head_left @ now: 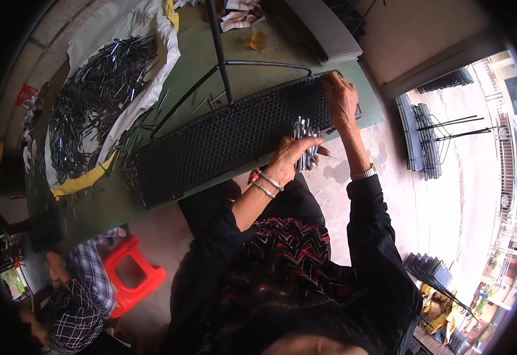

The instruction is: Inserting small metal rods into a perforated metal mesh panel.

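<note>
A long black perforated panel (223,139) lies across the green table (199,65). My left hand (289,157) grips a bundle of thin metal pins (303,131) upright at the panel's near edge. My right hand (340,99) rests on the panel's right end, fingers pressed down onto the holes, with nothing visibly gripped. Bracelets circle my left wrist and a watch my right.
A large heap of metal pins (95,94) lies on a white sheet (152,26) at the table's left. A black wire frame (223,65) stands over the panel. A glass of amber liquid (259,40) sits far back. Another person (75,307) sits by a red stool (134,275). Stacked panels (419,139) lie on the floor.
</note>
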A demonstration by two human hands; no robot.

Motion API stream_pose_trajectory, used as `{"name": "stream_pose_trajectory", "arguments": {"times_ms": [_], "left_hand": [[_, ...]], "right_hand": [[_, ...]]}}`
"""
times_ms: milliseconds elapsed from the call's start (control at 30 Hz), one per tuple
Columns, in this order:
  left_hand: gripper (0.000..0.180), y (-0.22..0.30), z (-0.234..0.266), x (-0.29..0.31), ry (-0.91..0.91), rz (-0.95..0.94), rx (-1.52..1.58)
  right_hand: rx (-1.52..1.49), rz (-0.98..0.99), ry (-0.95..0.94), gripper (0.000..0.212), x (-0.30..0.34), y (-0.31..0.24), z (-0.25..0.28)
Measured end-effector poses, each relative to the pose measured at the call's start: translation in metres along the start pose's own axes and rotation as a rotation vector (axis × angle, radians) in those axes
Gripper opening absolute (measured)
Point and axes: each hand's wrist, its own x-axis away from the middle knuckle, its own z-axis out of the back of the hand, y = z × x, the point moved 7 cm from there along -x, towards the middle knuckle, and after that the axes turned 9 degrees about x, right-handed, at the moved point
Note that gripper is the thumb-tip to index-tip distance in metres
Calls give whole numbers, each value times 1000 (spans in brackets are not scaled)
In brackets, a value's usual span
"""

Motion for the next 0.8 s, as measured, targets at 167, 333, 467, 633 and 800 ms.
{"name": "stream_pose_trajectory", "arguments": {"times_ms": [167,333,467,633,800], "left_hand": [[23,2,2,2,-13,-22,-4],[20,7,5,5,-1,-62,-18],[18,9,2,7,-3,-75,-57],[20,4,-2,3,-46,-79,-75],[22,6,2,4,-9,-69,-65]], "right_hand": [[551,62,-9,19,1,-19,-7],[161,-35,-156,14,13,-19,17],[-377,-154,-712,21,47,-32,3],[-475,-262,-729,21,54,-31,12],[-503,-252,-690,18,50,-32,18]]}}
